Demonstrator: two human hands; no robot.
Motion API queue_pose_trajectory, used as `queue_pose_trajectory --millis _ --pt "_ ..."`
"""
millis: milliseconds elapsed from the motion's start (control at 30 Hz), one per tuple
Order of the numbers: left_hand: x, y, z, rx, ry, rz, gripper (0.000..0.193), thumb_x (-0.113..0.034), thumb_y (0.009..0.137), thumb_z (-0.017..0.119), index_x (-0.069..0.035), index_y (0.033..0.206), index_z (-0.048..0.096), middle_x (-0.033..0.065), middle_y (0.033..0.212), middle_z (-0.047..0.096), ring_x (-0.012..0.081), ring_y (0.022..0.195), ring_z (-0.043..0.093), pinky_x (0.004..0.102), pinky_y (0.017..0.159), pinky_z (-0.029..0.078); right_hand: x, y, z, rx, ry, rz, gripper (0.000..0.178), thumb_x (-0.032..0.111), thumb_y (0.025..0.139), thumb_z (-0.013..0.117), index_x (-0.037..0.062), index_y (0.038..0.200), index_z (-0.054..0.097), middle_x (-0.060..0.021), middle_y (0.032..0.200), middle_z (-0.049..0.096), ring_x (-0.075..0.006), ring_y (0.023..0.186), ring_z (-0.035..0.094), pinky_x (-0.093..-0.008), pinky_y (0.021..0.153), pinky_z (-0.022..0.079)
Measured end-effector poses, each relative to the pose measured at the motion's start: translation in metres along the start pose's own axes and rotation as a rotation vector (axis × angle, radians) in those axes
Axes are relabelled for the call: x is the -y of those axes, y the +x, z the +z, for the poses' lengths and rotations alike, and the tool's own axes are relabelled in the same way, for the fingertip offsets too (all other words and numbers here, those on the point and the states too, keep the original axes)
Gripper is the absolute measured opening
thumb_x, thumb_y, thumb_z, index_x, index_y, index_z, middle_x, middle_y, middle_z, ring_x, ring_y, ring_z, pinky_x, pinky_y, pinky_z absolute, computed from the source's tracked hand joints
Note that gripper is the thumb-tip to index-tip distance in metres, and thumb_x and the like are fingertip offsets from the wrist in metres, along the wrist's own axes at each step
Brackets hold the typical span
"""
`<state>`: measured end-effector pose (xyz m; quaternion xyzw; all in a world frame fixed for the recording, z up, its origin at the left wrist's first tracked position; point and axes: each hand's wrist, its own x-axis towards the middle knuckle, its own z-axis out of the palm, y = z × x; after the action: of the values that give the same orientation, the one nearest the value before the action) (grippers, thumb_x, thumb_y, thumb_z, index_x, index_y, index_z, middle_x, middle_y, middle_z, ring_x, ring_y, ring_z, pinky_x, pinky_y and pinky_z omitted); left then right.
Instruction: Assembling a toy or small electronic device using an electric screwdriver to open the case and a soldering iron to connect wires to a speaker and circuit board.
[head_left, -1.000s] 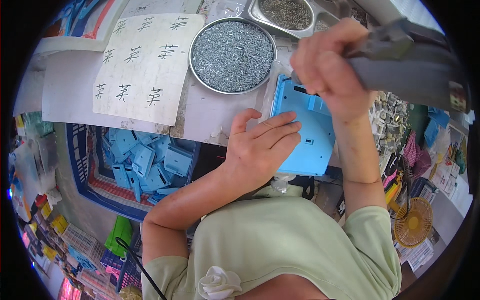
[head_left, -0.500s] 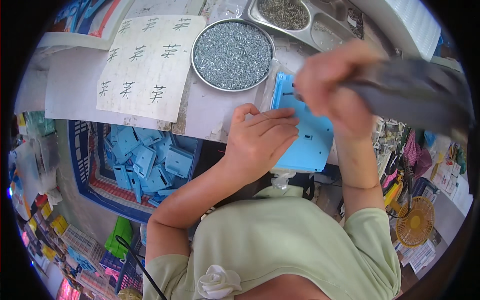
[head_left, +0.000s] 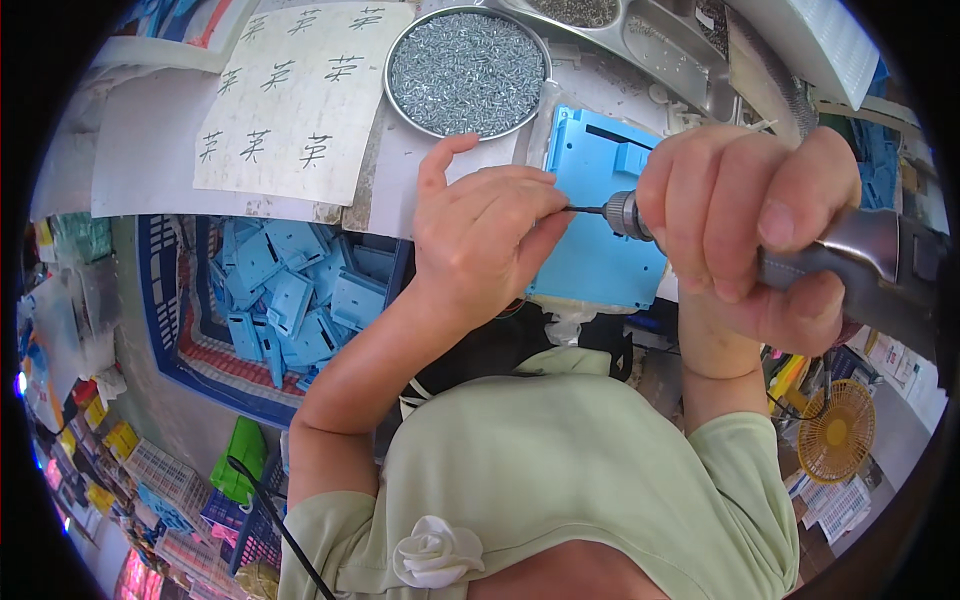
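Note:
A light blue plastic panel (head_left: 600,265) lies on the bench's front edge, with a long slot and a small raised block near its far side. My right hand (head_left: 750,225) is wrapped round a dark electric screwdriver (head_left: 885,245), held nearly level above the panel. Its ribbed metal collar (head_left: 625,215) and thin bit point left. At the bit's tip, the thumb and fingers of my left hand (head_left: 490,230) are pinched together. Whatever lies between those fingertips is too small and hidden to make out.
Beyond my left hand stands a round metal dish (head_left: 465,75) full of small screws. A compartmented metal tray (head_left: 680,65) holds more small parts. Marked paper (head_left: 300,110) covers the bench at left. Below it sits a blue basket (head_left: 160,300) of light blue plastic parts.
The screwdriver has swung from over the panel's far left part to nearly level, its bit now at my left fingertips. My left hand has gone from lying on the panel to a pinch.

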<state>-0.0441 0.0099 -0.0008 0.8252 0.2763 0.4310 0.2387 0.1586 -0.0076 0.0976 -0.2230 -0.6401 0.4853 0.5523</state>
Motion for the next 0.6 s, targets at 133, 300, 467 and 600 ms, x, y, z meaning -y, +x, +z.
queue_pose_trajectory --millis 133,300,467,600 --pt "0.016 0.016 -0.016 0.166 -0.186 -0.009 0.022 -0.012 0.075 0.084 -0.012 0.095 0.073 0.0033 0.101 0.075 0.0208 0.098 0.07 0.0495 0.102 0.042 0.004 -0.009 0.016 -0.123 0.034 0.102 0.034 0.044 0.097 0.069 0.0147 0.109 0.055 0.0074 0.065 0.055 -0.0096 0.052 0.053 -0.0295 0.054 0.042" --pt "0.081 0.042 -0.029 0.186 0.515 -0.088 0.014 -0.018 0.078 0.08 -0.016 0.092 0.078 -0.0005 0.094 0.07 0.023 0.098 0.063 0.0483 0.092 0.044 -0.001 -0.018 0.051 -0.278 0.026 0.249 0.034 0.038 0.093 0.077 0.0115 0.098 0.056 0.0042 0.062 0.055 -0.0129 0.051 0.054 -0.0303 0.053 0.042" --pt "0.087 0.044 -0.016 0.129 0.494 -0.026 0.009 -0.026 0.083 0.076 -0.017 0.085 0.078 -0.0008 0.088 0.067 0.0228 0.097 0.061 0.0484 0.086 0.043 -0.011 -0.021 0.052 -0.153 -0.178 0.278 0.031 0.027 0.091 0.078 0.0089 0.09 0.053 0.0007 0.061 0.054 -0.0154 0.049 0.052 -0.0308 0.052 0.042" --pt "0.098 0.045 -0.009 0.054 0.617 -0.03 0.017 -0.029 0.085 0.073 -0.014 0.078 0.073 -0.0008 0.085 0.068 0.0235 0.09 0.063 0.0488 0.082 0.042 -0.02 -0.021 0.056 -0.088 -0.278 0.201 0.028 0.02 0.091 0.077 0.0081 0.086 0.052 -0.0009 0.06 0.054 -0.0164 0.048 0.051 -0.031 0.05 0.042"
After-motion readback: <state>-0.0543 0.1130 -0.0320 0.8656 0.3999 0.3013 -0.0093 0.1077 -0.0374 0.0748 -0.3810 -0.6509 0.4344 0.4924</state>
